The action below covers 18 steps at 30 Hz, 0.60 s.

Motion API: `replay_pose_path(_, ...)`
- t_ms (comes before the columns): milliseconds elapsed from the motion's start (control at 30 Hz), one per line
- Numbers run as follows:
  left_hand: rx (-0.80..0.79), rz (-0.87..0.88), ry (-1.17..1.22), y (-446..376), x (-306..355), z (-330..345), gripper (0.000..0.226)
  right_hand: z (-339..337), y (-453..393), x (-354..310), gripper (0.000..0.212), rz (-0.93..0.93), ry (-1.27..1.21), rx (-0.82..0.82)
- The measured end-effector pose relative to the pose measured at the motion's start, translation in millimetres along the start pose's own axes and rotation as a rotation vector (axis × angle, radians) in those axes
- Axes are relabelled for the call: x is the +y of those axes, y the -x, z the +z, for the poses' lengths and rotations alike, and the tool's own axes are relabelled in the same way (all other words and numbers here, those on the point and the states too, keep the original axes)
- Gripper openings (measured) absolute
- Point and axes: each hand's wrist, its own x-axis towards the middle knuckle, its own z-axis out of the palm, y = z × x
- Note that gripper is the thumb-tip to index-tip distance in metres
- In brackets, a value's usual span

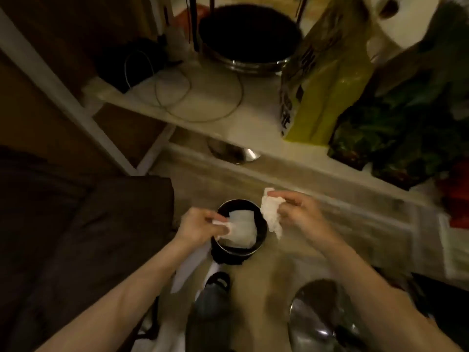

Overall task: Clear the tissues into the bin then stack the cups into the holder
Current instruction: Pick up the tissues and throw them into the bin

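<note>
A small round black bin (262, 231) with a metal rim stands on the floor below me. White tissue (242, 231) lies inside it. My left hand (196, 224) is at the bin's left rim, fingers pinched on a white tissue (223, 224) over the opening. My right hand (297, 208) hovers just right of the bin and grips a crumpled white tissue (271, 212) that hangs down beside the rim. No cups or cup holder show in the head view.
A white shelf (253, 115) ahead carries a black pot (248, 36), cables, a yellow bag (327, 80) and dark green bags (406, 128). A dark cushion (88, 224) lies left. A metal lid (317, 313) and my foot (215, 288) are near the bottom.
</note>
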Motion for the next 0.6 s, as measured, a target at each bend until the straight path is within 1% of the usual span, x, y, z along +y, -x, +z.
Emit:
replay_pose_path(67, -0.026, -0.024, -0.021, -30.7, -32.7, 24.7, 0.024, 15.7, -32.9, 54.9, 0.044, 0.036, 0.012, 0.055)
replay_pose_path(133, -0.012, 0.055, -0.197, -75.1, -80.0, 60.2, 0.03, 35.8, -81.5, 129.2, 0.046, 0.059, 0.046, 0.075)
replay_pose_path(167, 0.017, 0.048, -0.193, -84.3, -87.7, 64.7, 0.034, 40.3, -89.9, 142.9, 0.044, 0.063, 0.056, 0.099)
replay_pose_path(200, 0.044, 0.009, -0.127, -91.4, -93.0, 69.3, 0.036, 44.2, -94.3, 153.7, 0.04, 0.073, 0.061, 0.129)
replay_pose_path(267, 0.13, 0.008, -0.192, -116.0, -118.3, 87.0, 0.032, 60.4, -117.7, 193.4, 0.028, 0.062, 0.113, 0.156)
replay_pose_path(333, 0.146, 0.041, -0.285, -147.7, -144.5, 104.6, 0.024, 76.2, -149.4, 230.3, 0.027, 0.046, 0.287, 0.16)
replay_pose_path(400, 0.101, 0.11, -0.362, -174.3, -168.6, 121.8, 0.022, 89.8, -175.7, 258.2, 0.029, 0.066, 0.492, 0.128)
replay_pose_path(467, 0.034, 0.175, -0.464, -195.5, -187.7, 134.3, 0.021, 101.3, -199.6, 280.2, 0.032, 0.072, 0.64, 0.073)
replay_pose_path(533, -0.011, 0.178, -0.55, -215.8, -203.2, 141.3, 0.025, 109.9, -222.6, 296.8, 0.039, 0.08, 0.736, 0.0)
replay_pose_path(600, -0.07, 0.179, -0.601, -229.3, -211.7, 145.5, 0.034, 116.9, -238.4, 306.9, 0.05, 0.109, 0.784, -0.078)
